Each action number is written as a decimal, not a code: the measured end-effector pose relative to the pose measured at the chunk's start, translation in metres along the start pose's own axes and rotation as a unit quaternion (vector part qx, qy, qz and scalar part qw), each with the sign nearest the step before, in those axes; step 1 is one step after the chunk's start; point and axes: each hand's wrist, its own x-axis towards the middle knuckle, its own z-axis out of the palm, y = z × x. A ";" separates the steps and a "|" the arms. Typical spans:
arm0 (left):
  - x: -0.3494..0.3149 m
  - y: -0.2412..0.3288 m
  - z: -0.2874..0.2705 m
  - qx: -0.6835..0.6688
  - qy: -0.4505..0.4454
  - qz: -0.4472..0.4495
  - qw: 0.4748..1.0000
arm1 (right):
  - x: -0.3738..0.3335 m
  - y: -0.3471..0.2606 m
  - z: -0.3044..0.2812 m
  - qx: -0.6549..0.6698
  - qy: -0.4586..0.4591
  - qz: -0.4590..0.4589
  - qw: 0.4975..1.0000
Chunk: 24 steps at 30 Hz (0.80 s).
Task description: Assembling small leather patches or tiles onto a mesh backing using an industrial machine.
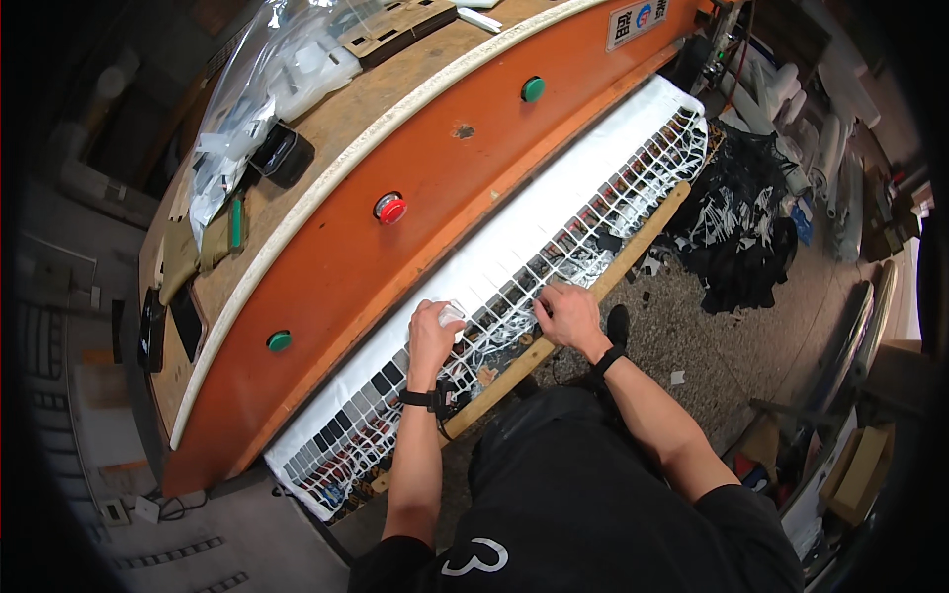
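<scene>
My left hand is closed around a small whitish, partly clear piece, too small to name. It is over a long white strip of material lying along the machine's front. To its right, my right hand has curled fingers at the white cord netting on the strip's near edge. Whatever those fingertips hold, if anything, is hidden. Several small black and grey rectangles lie in a row on the strip, left of my left hand.
An orange machine panel carries a red button and green buttons. A wooden bar runs along the near side of the netting. Black scrap is heaped on the floor at right. Clear plastic bags lie on the tabletop.
</scene>
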 end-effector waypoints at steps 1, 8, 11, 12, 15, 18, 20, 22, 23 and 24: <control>0.000 0.001 0.000 -0.002 0.001 0.002 1.000 | 0.000 0.000 0.000 0.002 0.001 -0.002 1.000; 0.001 0.000 0.007 -0.010 0.023 -0.004 1.000 | 0.002 -0.001 0.001 -0.007 0.021 -0.006 1.000; -0.006 0.008 0.009 -0.021 0.029 -0.021 0.999 | -0.002 -0.001 0.000 0.003 0.013 -0.003 1.000; -0.007 0.011 0.009 -0.010 0.038 -0.012 0.999 | -0.001 0.001 0.001 0.004 0.005 -0.002 1.000; -0.019 0.011 0.006 -0.118 0.060 -0.096 0.987 | -0.002 -0.003 -0.001 0.017 -0.009 -0.007 1.000; -0.031 0.013 0.000 -0.218 0.094 -0.103 0.966 | 0.002 -0.016 0.001 0.114 -0.029 0.028 0.993; -0.034 0.023 -0.002 -0.311 0.111 -0.090 0.940 | -0.004 -0.035 0.001 0.336 -0.059 0.192 0.920; -0.037 0.036 -0.005 -0.299 0.120 -0.074 0.944 | -0.014 -0.035 0.030 0.607 -0.145 0.293 0.724; -0.038 0.044 -0.003 -0.300 0.134 -0.071 0.942 | -0.014 -0.051 0.027 0.692 -0.165 0.330 0.621; -0.040 0.052 -0.001 -0.287 0.151 -0.066 0.944 | -0.013 -0.065 0.023 0.731 -0.163 0.366 0.552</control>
